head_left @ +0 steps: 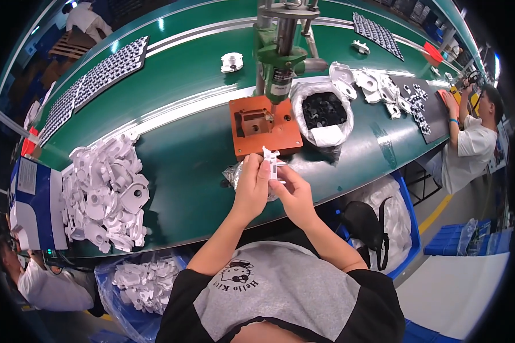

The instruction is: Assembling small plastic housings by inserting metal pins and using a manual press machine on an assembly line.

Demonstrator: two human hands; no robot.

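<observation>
Close to the bench's front edge, my left hand and my right hand are both closed on one white moulded plastic part, its prongs showing between my fingers. Just beyond it stands an orange fixture block with a cut-out recess, under the head of a green bench press. Right of the block, an open clear bag holds small black parts. A crumpled clear wrapper lies beside my left hand, partly covered by it.
A heap of white plastic parts lies at left, beside a blue-and-white box. More white parts lie at right, near a co-worker. Below the bench are a bin of white pieces and a blue crate with a black bag.
</observation>
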